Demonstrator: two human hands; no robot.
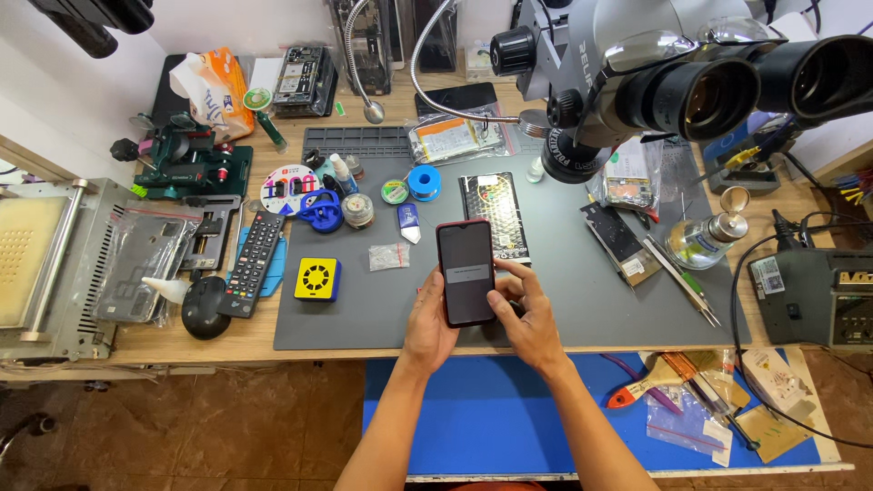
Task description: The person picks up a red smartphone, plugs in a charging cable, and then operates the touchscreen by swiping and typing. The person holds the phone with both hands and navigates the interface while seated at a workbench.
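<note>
Head cam: smartphone [466,272] w/ red edge, upright in view, held over front part of grey work mat [582,300] on the surface. Screen dark, w/ a pale band of small text near top third; too small to read. Left hand [427,323] cups phone's lower left side from beneath, fingers wrapped behind it, thumb along left edge. Right hand [526,314] grips right edge, fingers curled, thumb lying on the glass, index tip near upper right side.

Around it: black phone back panel [496,216] flat on mat just behind the held phone. Small clear plastic bag [388,257] to the left, then yellow square box [316,279] w/ black round pattern at mat's left edge. TV remote [254,263] and black round-bodied tool [205,309] further left. Blue solder spool [423,182] and blue suction cup [320,212] at back. Microscope [655,82] looms top right, hiding part of the surface. Glass pump bottle [705,238] and tweezers [682,277] on right. Blue mat [491,409] on the lower shelf under the forearms.
</note>
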